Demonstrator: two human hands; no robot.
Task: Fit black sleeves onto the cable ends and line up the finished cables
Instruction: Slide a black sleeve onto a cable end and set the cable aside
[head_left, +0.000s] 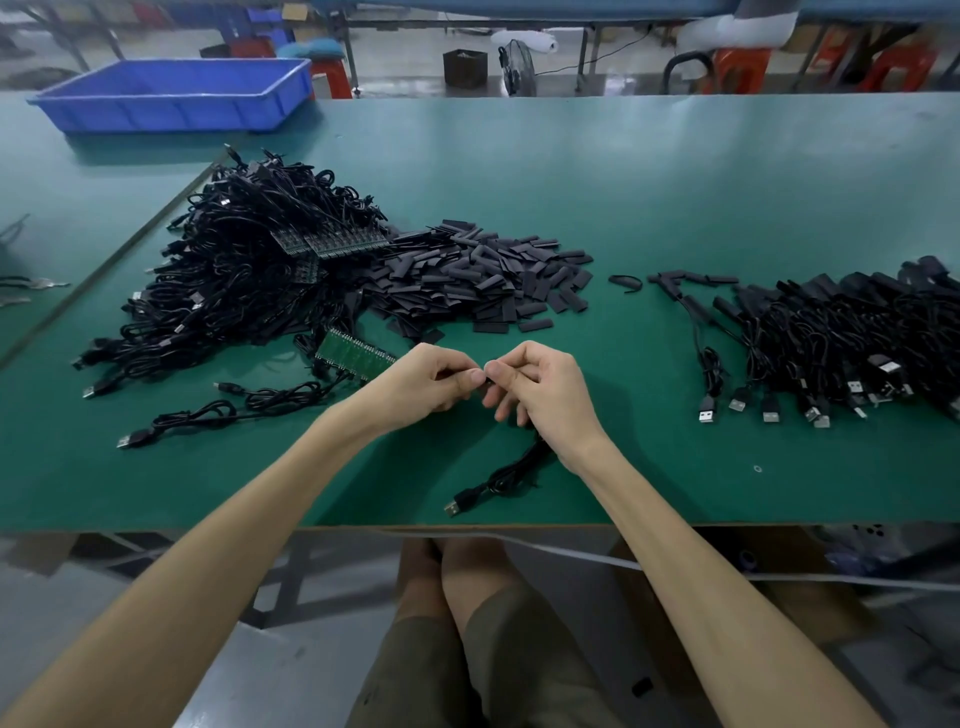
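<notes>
My left hand (428, 382) and my right hand (540, 387) meet above the green table, thumbs tip to tip, pinching a small black piece between them; most of it is hidden by the fingers. A black cable (506, 475) hangs from under my right hand and ends in a USB plug (457, 505) near the table's front edge. A heap of loose black sleeves (483, 278) lies just beyond my hands. A big tangle of unsleeved cables (244, 270) sits to the left. Sleeved cables (841, 332) lie in a row at the right.
A green circuit strip (353, 354) lies left of my left hand, with a single cable (223, 413) stretched out nearer the front. A blue bin (176, 93) stands at the back left. The table's front edge (727, 522) runs just below my wrists.
</notes>
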